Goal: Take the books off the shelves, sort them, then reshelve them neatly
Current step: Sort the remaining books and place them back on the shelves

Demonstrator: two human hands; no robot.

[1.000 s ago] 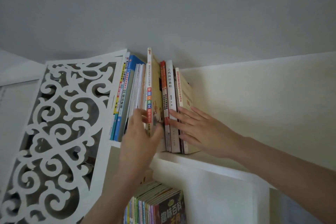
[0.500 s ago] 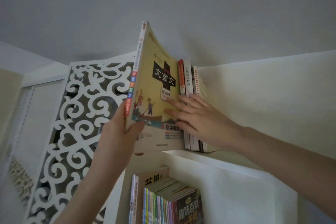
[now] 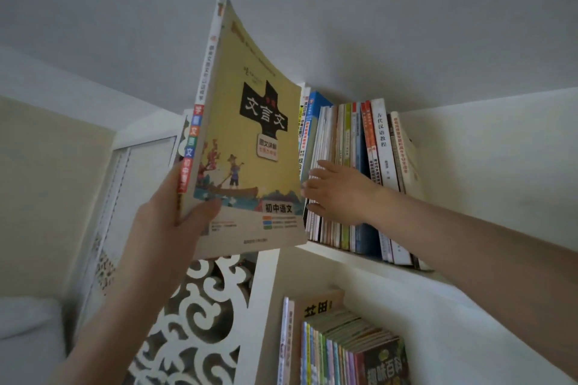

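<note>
My left hand (image 3: 170,222) grips a large yellow paperback (image 3: 250,141) by its lower spine, thumb on the cover, holding it upright in the air left of the top shelf. A row of upright books (image 3: 353,172) stands on the top shelf (image 3: 369,262). My right hand (image 3: 337,189) reaches into that row, its fingers laid against the thin spines at the left part; the fingertips are blurred and partly hidden behind the yellow book. A second row of books (image 3: 344,350) fills the shelf below.
A white carved fretwork side panel (image 3: 194,325) runs down the shelf's left side. The cream wall (image 3: 484,166) bounds the shelves on the right. The ceiling is close above the top row. A white door or cabinet frame (image 3: 125,172) stands at the left.
My left hand has drawn the yellow book out of the row and away to the left. My right hand has shifted from the right-hand books to the thin spines further left.
</note>
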